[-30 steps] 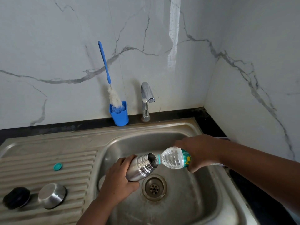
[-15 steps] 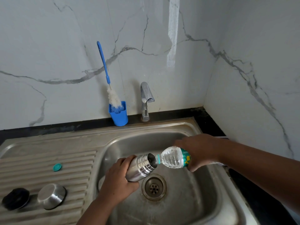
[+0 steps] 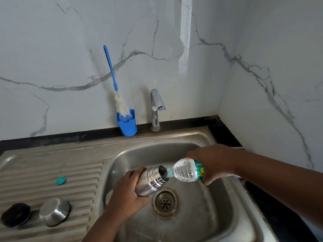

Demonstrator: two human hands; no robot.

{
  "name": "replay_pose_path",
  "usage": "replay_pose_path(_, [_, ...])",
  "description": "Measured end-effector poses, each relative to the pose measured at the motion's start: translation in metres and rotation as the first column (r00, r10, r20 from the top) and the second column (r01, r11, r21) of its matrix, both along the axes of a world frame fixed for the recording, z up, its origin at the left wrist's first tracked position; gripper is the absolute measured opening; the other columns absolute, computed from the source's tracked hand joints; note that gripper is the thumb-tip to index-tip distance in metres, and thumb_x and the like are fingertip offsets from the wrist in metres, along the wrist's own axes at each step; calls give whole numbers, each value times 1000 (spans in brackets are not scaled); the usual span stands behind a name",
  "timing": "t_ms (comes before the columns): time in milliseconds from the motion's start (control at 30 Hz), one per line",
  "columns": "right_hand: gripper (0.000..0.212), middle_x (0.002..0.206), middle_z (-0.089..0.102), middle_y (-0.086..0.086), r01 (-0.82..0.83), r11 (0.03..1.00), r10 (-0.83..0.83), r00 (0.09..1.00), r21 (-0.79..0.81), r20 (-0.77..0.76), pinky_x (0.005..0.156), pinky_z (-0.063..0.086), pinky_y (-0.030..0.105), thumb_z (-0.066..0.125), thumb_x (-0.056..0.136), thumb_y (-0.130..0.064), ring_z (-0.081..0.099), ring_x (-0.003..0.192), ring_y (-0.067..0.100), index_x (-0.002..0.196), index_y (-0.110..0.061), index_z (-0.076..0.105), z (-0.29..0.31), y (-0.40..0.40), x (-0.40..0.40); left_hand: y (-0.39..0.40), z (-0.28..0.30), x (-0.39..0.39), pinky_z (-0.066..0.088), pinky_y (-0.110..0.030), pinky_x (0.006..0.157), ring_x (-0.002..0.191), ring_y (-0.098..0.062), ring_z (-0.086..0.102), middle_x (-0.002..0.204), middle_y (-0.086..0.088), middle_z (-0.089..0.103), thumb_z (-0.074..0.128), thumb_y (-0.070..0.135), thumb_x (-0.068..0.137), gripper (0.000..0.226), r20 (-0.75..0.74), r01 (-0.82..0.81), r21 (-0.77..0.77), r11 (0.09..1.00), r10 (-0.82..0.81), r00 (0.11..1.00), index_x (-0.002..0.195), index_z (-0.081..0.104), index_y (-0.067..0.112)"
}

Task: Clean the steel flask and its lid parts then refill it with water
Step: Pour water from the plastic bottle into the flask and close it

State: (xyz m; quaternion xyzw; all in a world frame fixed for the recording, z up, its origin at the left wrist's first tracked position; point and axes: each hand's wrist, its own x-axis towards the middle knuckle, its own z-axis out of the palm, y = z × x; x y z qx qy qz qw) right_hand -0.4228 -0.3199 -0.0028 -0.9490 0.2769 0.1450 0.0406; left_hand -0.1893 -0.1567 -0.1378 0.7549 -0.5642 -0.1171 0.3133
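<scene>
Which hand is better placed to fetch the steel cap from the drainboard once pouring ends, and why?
Left, probably: the left hand holding the flask is nearer the steel cap; the right hand tilts the bottle opposite.

Silver flask [image 3: 150, 180], teal bottle cap [image 3: 60, 180], blue brush holder [image 3: 127, 125], grey-veined white marble wall [image 3: 70, 49].

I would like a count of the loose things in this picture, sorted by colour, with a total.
Steel: 2, the flask and the steel cup lid
Blue: 2, the bottle brush and its holder
Teal: 1, the small cap
Black: 1, the stopper
Clear: 1, the plastic bottle
Total: 7
</scene>
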Motion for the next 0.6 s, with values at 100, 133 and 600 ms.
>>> replay_pose_path(100, [74,118,58,-8,-4,1000,4,1000,-5,-10,74,43,26,78,68,-38,56,97,12,131,-36,40,0,1,0,1,-3,1,49,-42,90,104,-17,59,115,17,52,59,48,48,82,13,4,-3,1000,-4,1000,127,35,48])
replay_pose_path(133, [73,118,58,-8,-5,1000,5,1000,-9,-13,73,42,26,78,68,-38,54,95,11,131,-35,40,0,1,0,1,-3,1,48,-41,90,105,-17,59,114,19,51,59,48,49,83,16,5,3,1000,-5,1000,127,35,49])
replay_pose_path(600, [73,118,58,-8,-29,998,28,1000,-61,-12,72,41,26,77,68,-41,57,99,14,131,-36,39,1,0,1,1,-5,2,48,-35,88,104,-17,60,114,16,54,66,42,49,84,52,-21,7,1000,21,998,131,51,37])
